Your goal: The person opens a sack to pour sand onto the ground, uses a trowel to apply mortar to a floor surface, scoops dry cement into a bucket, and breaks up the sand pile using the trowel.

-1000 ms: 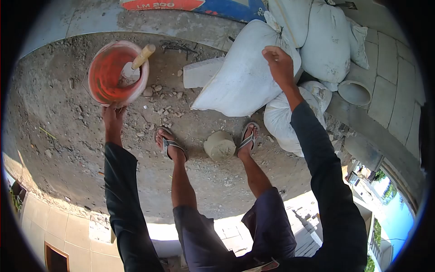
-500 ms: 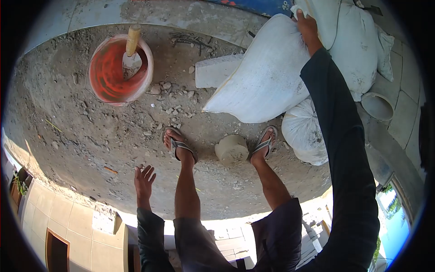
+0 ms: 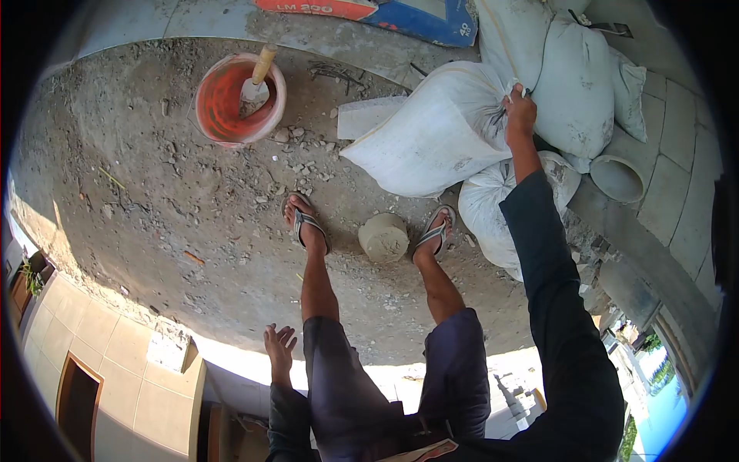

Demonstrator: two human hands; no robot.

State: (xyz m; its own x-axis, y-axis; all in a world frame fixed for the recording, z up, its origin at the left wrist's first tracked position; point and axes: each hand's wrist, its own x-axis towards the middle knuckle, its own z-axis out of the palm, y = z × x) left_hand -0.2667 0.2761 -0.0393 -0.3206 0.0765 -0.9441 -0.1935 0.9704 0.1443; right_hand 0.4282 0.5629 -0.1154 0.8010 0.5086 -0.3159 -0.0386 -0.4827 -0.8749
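A full white sack point(image 3: 439, 131) lies on the ground, its gathered neck pointing right. My right hand point(image 3: 520, 115) is closed around that neck. Low in the view, beside my thigh, my left hand point(image 3: 280, 344) has its fingers apart and holds nothing. At the upper left stands a bucket point(image 3: 219, 104), reddish inside, with a wooden-handled trowel point(image 3: 264, 66) leaning in it. Between my sandalled feet sits a round grey-beige container point(image 3: 383, 237).
More white sacks point(image 3: 576, 85) are piled at the upper right, beside a round bowl point(image 3: 617, 179). A pale block point(image 3: 368, 117) touches the held sack. A red and blue bag point(image 3: 427, 19) lies at the top. Rubble point(image 3: 296, 165) covers part of the ground.
My left hand has left the bucket's rim and moved down beside my leg. My right hand has taken hold of the sack's neck, which now points right instead of up.
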